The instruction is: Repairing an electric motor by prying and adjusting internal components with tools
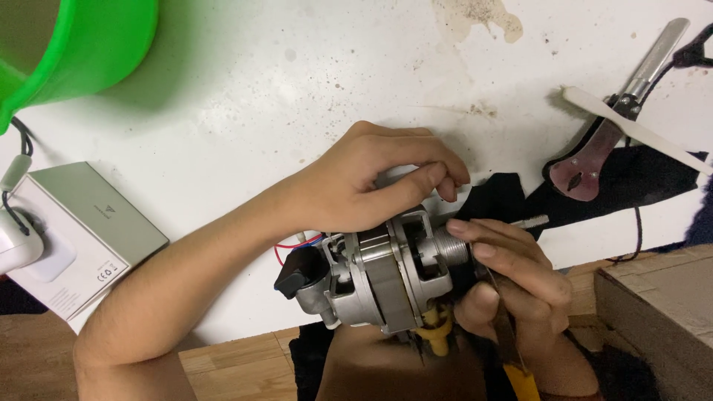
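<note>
White table (245,96), grey box (89,223), motor (379,275)

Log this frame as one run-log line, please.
left hand: grips top of grey electric motor | right hand: at threaded shaft end, holding yellow-handled tool | nearby: green bucket, white box

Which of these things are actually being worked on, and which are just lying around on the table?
In hand:
- small electric motor, held by the left hand
- its threaded shaft, by the right hand, which also grips a yellow-handled tool

Lying about:
- green bucket
- grey box
- pliers
- white stick
- black cloth
</note>
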